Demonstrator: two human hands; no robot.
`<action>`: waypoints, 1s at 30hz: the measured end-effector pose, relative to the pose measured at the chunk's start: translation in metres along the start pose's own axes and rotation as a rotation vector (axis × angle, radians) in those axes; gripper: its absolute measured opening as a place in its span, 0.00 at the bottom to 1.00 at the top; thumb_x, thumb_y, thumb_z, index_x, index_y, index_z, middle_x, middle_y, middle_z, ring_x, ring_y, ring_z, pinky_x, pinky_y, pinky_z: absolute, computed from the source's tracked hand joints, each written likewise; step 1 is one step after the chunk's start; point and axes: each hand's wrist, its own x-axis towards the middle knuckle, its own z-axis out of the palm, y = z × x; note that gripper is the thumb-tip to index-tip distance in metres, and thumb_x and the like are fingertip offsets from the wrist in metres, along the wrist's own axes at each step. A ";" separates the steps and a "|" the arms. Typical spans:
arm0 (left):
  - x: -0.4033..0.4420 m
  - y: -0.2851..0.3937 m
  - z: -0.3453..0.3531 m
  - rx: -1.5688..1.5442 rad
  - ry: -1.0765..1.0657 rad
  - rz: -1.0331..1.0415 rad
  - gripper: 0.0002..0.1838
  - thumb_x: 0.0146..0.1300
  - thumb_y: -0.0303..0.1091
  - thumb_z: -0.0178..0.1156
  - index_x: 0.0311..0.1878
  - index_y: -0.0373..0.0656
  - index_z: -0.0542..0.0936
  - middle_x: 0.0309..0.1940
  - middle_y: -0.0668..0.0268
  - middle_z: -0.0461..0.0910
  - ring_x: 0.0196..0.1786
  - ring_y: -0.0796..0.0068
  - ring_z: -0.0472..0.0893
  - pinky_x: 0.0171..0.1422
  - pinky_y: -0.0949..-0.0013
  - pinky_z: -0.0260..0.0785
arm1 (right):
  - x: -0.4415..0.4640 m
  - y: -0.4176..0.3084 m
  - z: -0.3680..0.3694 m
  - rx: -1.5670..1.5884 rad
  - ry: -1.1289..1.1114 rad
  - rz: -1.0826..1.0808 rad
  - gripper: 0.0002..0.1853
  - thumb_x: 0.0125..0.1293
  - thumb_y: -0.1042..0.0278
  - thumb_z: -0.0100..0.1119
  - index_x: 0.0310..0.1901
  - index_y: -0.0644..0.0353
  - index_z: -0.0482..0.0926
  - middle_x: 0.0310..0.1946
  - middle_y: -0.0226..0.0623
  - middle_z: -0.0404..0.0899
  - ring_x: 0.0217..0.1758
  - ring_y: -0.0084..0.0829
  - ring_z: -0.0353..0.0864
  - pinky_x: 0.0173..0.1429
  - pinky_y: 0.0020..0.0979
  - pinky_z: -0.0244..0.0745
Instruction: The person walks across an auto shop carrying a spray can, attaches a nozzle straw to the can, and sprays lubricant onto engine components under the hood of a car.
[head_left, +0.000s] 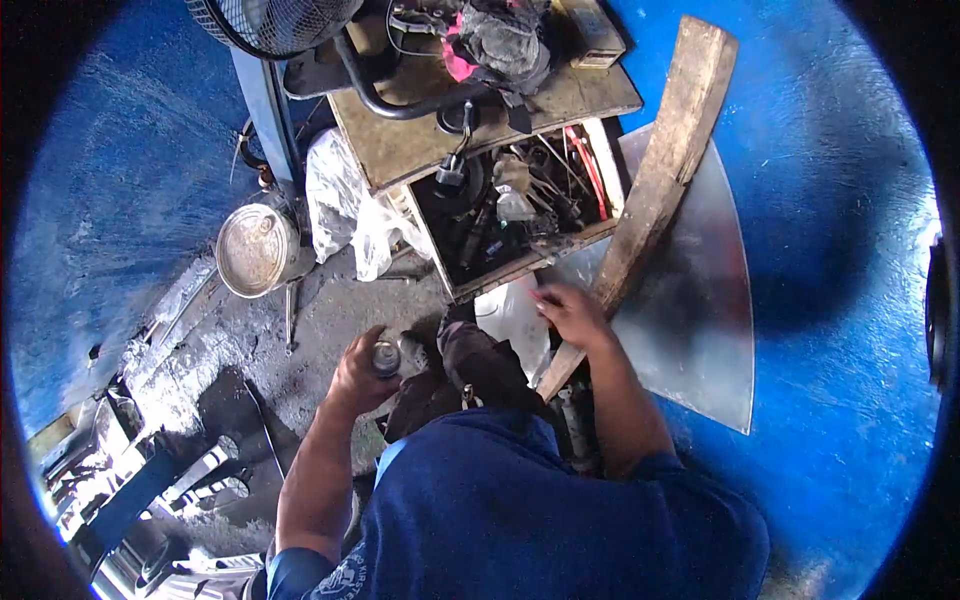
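My left hand (362, 375) is wrapped round a small round metal-and-glass-looking object (386, 357), held low over the floor. Over on the right, my right hand (572, 314) has its fingers curled near the front edge of an open drawer (530, 262); a small red thing (537, 296) shows at the fingertips. Inside the drawer lie jumbled tools, a padlock (451, 172) hanging at its left and a red-handled item (588, 172) at its right. A pale plastic container (512, 318) stands beneath the drawer, beside my right hand.
A long wooden beam (660, 160) leans just right of the drawer, before a clear sheet (690, 300). A fan (272, 22) and dark cloths (503, 45) are on the worktop (385, 130). Left are a round can (257, 250), plastic bags (335, 195) and metal parts (205, 470).
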 end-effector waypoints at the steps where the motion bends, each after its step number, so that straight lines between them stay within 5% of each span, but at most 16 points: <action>1: -0.004 -0.011 0.000 -0.025 0.035 -0.062 0.49 0.41 0.36 0.77 0.70 0.43 0.67 0.62 0.50 0.75 0.65 0.48 0.74 0.71 0.55 0.68 | -0.010 0.051 0.017 0.218 0.214 0.052 0.10 0.66 0.61 0.62 0.44 0.55 0.79 0.28 0.34 0.79 0.33 0.36 0.80 0.40 0.38 0.77; 2: -0.009 -0.020 -0.004 -0.030 0.050 -0.041 0.48 0.41 0.35 0.75 0.70 0.42 0.67 0.61 0.49 0.75 0.65 0.47 0.75 0.70 0.54 0.69 | -0.014 0.107 0.043 0.437 0.427 0.103 0.08 0.69 0.61 0.59 0.43 0.53 0.78 0.26 0.29 0.75 0.29 0.31 0.76 0.38 0.35 0.75; 5: -0.014 -0.066 0.005 -0.129 0.062 -0.096 0.48 0.41 0.37 0.74 0.70 0.42 0.67 0.61 0.49 0.76 0.64 0.47 0.75 0.70 0.54 0.69 | -0.001 0.232 0.112 0.689 0.522 0.041 0.05 0.72 0.61 0.54 0.40 0.50 0.75 0.24 0.28 0.71 0.27 0.31 0.73 0.37 0.35 0.74; 6: -0.012 -0.090 0.013 -0.212 0.056 -0.143 0.48 0.41 0.37 0.74 0.70 0.42 0.67 0.60 0.48 0.76 0.64 0.47 0.75 0.70 0.54 0.69 | 0.011 0.214 0.107 0.695 0.524 0.032 0.05 0.72 0.61 0.54 0.40 0.50 0.75 0.24 0.28 0.71 0.27 0.31 0.73 0.37 0.35 0.74; 8: -0.004 -0.152 0.032 -0.374 0.025 -0.232 0.48 0.40 0.38 0.74 0.70 0.42 0.67 0.60 0.48 0.76 0.64 0.47 0.75 0.70 0.54 0.69 | 0.049 0.154 0.092 1.648 0.583 0.610 0.05 0.73 0.62 0.53 0.39 0.50 0.74 0.24 0.29 0.70 0.27 0.30 0.73 0.38 0.39 0.75; 11: -0.003 -0.235 0.043 -0.108 -0.048 -0.251 0.48 0.39 0.39 0.74 0.69 0.44 0.68 0.57 0.48 0.77 0.62 0.47 0.77 0.68 0.54 0.70 | 0.129 0.185 0.101 1.963 0.653 0.514 0.06 0.72 0.60 0.55 0.44 0.49 0.77 0.32 0.31 0.78 0.36 0.34 0.78 0.48 0.46 0.77; 13: -0.023 -0.178 0.017 0.013 0.053 -0.196 0.49 0.38 0.39 0.74 0.69 0.43 0.68 0.56 0.49 0.77 0.60 0.48 0.78 0.67 0.54 0.71 | 0.149 0.137 0.090 1.918 0.623 0.102 0.12 0.71 0.59 0.57 0.50 0.52 0.78 0.45 0.33 0.82 0.49 0.36 0.80 0.57 0.49 0.76; 14: -0.029 -0.132 -0.001 0.072 0.110 -0.155 0.49 0.38 0.39 0.75 0.69 0.43 0.68 0.56 0.49 0.77 0.60 0.48 0.78 0.66 0.54 0.72 | 0.151 0.131 0.087 1.854 0.594 0.130 0.18 0.73 0.55 0.56 0.59 0.53 0.74 0.51 0.34 0.80 0.50 0.37 0.81 0.55 0.46 0.80; 16: -0.034 -0.086 -0.021 0.018 0.164 -0.162 0.49 0.37 0.40 0.74 0.68 0.41 0.69 0.54 0.49 0.78 0.59 0.50 0.79 0.64 0.55 0.73 | 0.151 0.140 0.086 1.817 0.559 0.211 0.19 0.73 0.55 0.56 0.60 0.53 0.73 0.52 0.35 0.79 0.52 0.37 0.80 0.57 0.48 0.78; 21: -0.043 -0.085 -0.011 -0.051 0.271 -0.277 0.47 0.38 0.40 0.73 0.67 0.40 0.70 0.53 0.48 0.79 0.60 0.50 0.79 0.64 0.55 0.73 | 0.113 0.035 0.046 1.680 0.496 0.273 0.22 0.66 0.57 0.64 0.60 0.52 0.75 0.55 0.36 0.80 0.58 0.40 0.79 0.66 0.49 0.74; 23: -0.043 -0.107 -0.001 -0.645 0.329 -0.480 0.47 0.38 0.40 0.73 0.67 0.40 0.70 0.55 0.47 0.79 0.61 0.50 0.78 0.66 0.55 0.72 | 0.120 0.044 0.047 1.745 0.451 0.140 0.20 0.64 0.60 0.66 0.57 0.50 0.77 0.49 0.35 0.82 0.51 0.37 0.83 0.54 0.43 0.82; 24: -0.038 -0.046 -0.034 0.076 0.115 -0.495 0.47 0.38 0.40 0.73 0.67 0.39 0.70 0.56 0.47 0.78 0.61 0.48 0.78 0.68 0.55 0.70 | 0.129 0.045 0.046 1.751 0.443 0.132 0.20 0.64 0.60 0.66 0.57 0.50 0.77 0.49 0.35 0.82 0.51 0.37 0.83 0.54 0.43 0.82; 26: -0.040 -0.044 -0.035 0.017 0.173 -0.436 0.47 0.38 0.40 0.73 0.67 0.39 0.70 0.57 0.47 0.78 0.62 0.48 0.77 0.68 0.54 0.70 | 0.135 0.041 0.038 1.638 0.607 0.352 0.17 0.61 0.66 0.69 0.51 0.49 0.79 0.39 0.31 0.83 0.36 0.31 0.83 0.34 0.32 0.80; 27: -0.040 -0.043 -0.030 -0.048 0.233 -0.381 0.47 0.38 0.40 0.73 0.68 0.39 0.70 0.57 0.47 0.78 0.62 0.47 0.77 0.68 0.54 0.70 | 0.146 0.037 0.033 1.633 0.601 0.334 0.17 0.61 0.66 0.69 0.51 0.49 0.79 0.39 0.31 0.83 0.36 0.31 0.83 0.34 0.32 0.80; 30: -0.029 -0.141 0.019 0.135 0.318 -0.151 0.47 0.38 0.39 0.72 0.68 0.40 0.70 0.57 0.47 0.77 0.62 0.47 0.77 0.67 0.54 0.71 | 0.203 0.006 0.031 1.639 0.655 0.384 0.10 0.57 0.70 0.72 0.36 0.49 0.78 0.25 0.26 0.74 0.18 0.24 0.69 0.17 0.26 0.58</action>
